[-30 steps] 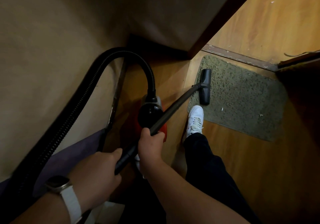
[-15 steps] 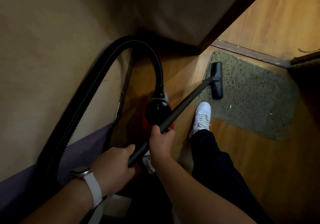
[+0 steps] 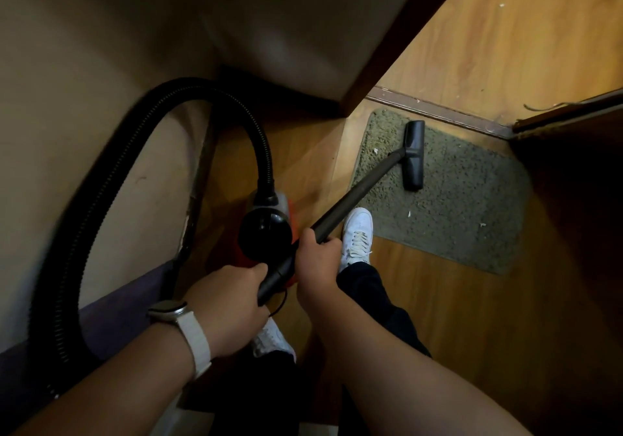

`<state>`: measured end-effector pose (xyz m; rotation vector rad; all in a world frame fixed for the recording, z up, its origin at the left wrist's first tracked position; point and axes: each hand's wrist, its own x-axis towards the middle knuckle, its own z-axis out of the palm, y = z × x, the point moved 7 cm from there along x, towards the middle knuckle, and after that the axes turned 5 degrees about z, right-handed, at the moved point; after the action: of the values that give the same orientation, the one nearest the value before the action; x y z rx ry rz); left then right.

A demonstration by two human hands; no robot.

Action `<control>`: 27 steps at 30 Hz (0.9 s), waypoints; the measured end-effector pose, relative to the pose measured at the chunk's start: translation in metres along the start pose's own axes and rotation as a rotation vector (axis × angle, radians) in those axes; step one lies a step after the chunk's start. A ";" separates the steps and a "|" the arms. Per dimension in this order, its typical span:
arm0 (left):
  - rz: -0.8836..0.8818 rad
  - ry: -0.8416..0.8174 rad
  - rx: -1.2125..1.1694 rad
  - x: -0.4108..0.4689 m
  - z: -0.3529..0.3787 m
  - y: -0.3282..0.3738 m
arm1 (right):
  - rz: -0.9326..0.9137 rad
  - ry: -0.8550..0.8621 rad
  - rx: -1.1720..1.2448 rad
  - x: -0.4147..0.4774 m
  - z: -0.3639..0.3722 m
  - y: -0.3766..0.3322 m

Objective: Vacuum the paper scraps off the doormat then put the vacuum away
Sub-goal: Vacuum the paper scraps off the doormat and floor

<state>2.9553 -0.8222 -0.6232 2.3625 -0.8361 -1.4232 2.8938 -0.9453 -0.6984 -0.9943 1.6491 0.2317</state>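
Observation:
A grey-green doormat (image 3: pixel 465 196) lies on the wooden floor by the door sill. A few small white paper scraps (image 3: pixel 409 214) rest on it, one near its left edge and two toward the front. The black floor nozzle (image 3: pixel 414 155) sits on the mat's left part, on the end of a dark wand (image 3: pixel 357 196). My left hand (image 3: pixel 232 297) grips the wand's lower end. My right hand (image 3: pixel 315 262) grips it a little higher up. The red and black vacuum body (image 3: pixel 266 231) stands on the floor behind my hands, its ribbed black hose (image 3: pixel 111 179) arching left.
A beige wall fills the left and a wall corner with dark trim (image 3: pixel 387 64) stands beyond the mat. My white shoe (image 3: pixel 357 233) touches the mat's near left corner. A door edge (image 3: pixel 566 115) and dark shadow lie at the right. More wooden floor continues past the sill (image 3: pixel 438 111).
The nozzle has slid rightward, from the mat's left edge further onto the mat. Both hands kept their grip on the wand.

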 end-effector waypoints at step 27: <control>-0.118 0.009 -0.107 -0.105 0.003 -0.059 | 0.103 -0.215 -0.068 -0.080 0.038 0.059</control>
<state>2.9356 -0.7127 -0.5782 2.3700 -0.6109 -1.4621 2.8794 -0.8460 -0.6613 -0.9034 1.5046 0.4512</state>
